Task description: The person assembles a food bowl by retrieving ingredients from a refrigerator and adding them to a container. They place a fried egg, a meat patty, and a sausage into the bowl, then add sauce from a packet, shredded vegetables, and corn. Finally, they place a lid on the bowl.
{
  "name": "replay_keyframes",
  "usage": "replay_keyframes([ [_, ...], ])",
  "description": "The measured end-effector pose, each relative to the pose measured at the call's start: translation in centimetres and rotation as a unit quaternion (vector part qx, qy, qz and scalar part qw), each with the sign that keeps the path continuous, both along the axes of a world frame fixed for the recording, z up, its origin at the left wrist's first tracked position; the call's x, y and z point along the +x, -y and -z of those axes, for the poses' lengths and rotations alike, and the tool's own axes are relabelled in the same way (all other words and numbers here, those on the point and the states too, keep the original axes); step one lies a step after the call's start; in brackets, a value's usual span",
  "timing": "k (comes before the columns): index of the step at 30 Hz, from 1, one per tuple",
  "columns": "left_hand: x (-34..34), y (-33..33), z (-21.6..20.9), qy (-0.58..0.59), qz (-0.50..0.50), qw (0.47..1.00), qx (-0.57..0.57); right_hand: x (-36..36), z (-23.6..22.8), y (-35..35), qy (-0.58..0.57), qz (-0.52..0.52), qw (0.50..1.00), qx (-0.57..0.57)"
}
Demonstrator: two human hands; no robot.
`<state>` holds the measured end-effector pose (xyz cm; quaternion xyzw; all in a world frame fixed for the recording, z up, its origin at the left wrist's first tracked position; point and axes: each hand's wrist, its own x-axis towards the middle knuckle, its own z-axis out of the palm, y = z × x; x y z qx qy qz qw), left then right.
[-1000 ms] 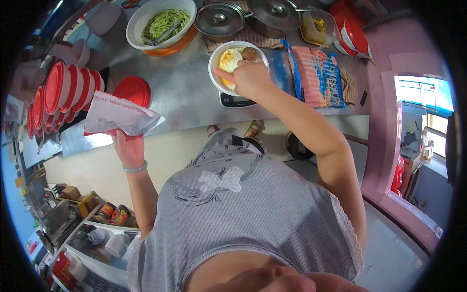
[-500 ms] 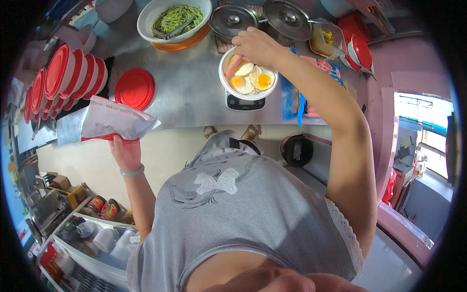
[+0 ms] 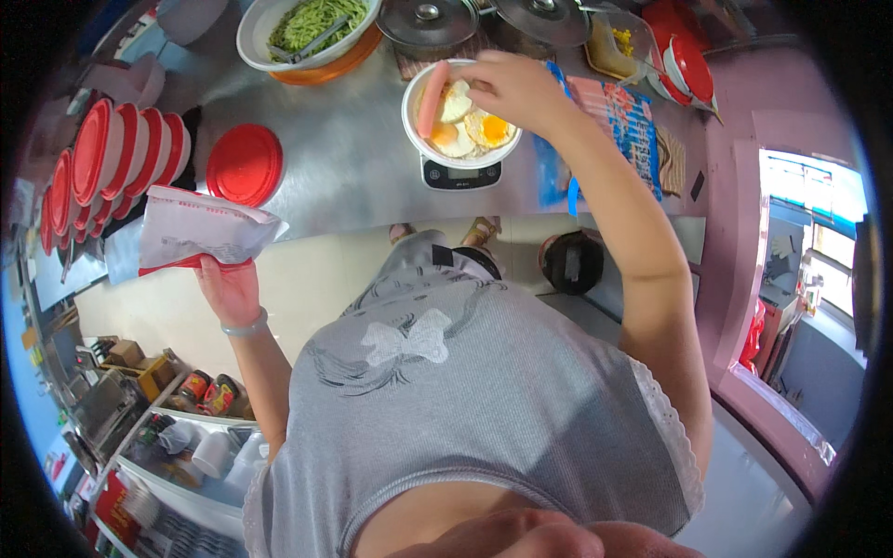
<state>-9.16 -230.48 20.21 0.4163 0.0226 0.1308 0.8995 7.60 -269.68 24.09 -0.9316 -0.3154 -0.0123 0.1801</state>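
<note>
My left hand (image 3: 228, 290) grips a white printed paper packet with a red lower edge (image 3: 209, 228) from below, near the table's front edge. My right hand (image 3: 512, 88) hovers over the right rim of a white round bowl (image 3: 409, 116), fingers apart and apparently holding nothing. In the bowl, a pink sausage (image 3: 433, 100) leans along the left side. Fried eggs (image 3: 493, 130) with yellow yolks lie beside it. The bowl sits on a black digital kitchen scale (image 3: 460, 177). To its left lies a red round lid (image 3: 244, 165).
Stacked white bowls with red lids (image 3: 116, 153) stand at left. Behind are a bowl of green shreds with tongs (image 3: 312, 33) and two lidded dark pots (image 3: 428, 28). Blue-and-pink sausage packs (image 3: 623, 121) lie at right, near a tub with yellow bits (image 3: 619, 51). A black bin (image 3: 570, 262) stands below.
My right hand has moved off the sausage, which now rests against the bowl's left side. My left hand still holds the packet. The whole view has shifted slightly.
</note>
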Motion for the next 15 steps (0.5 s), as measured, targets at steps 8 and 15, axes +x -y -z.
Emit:
replay_keyframes([
  [8, 1.1, 0.8, 0.1, -0.021, 0.032, 0.999, -0.024, -16.1, 8.0, 4.4, -0.135, 0.258, 0.957, 0.000],
  [15, 2.5, 1.9, -0.6, -0.029, 0.066, 0.997, -0.038, -17.0, 11.6, 2.0, -0.169, 0.287, 0.942, -0.037],
])
